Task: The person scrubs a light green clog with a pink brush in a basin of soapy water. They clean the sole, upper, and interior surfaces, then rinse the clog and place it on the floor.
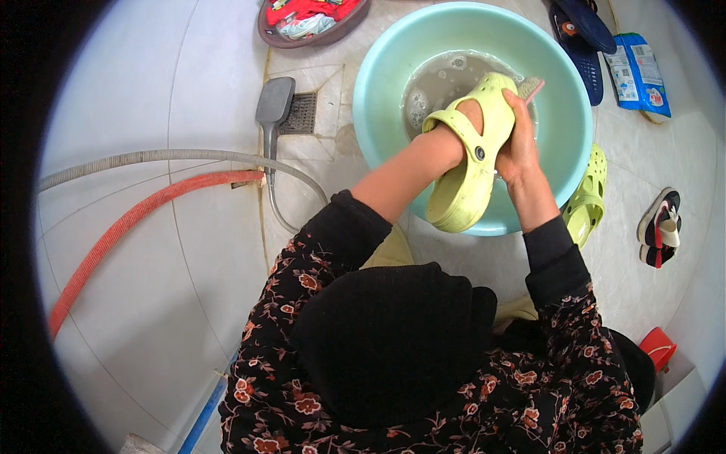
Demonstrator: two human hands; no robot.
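Note:
A yellow-green foam clog (490, 122) is held over a large mint-green plastic basin (383, 74) with cloudy, sudsy water (442, 74) in it. My left hand (448, 142) reaches inside the clog under its heel strap, the fingers hidden by the upper. With its thumb at the clog's side near the toe, my right hand (519, 139) grips a scrubbing brush with a pink edge (532, 88); the brush shows only in part behind the toe. A matching clog (590, 198) rests on the floor against the basin's right side.
Left of the basin lie a grey shower head (275, 102) by a floor drain (299, 113), and a red hose (147, 215). A brown basin of clothes (334, 37) stands beyond. Dark slippers (584, 57), a blue packet (641, 74) and small shoes (661, 227) are at right.

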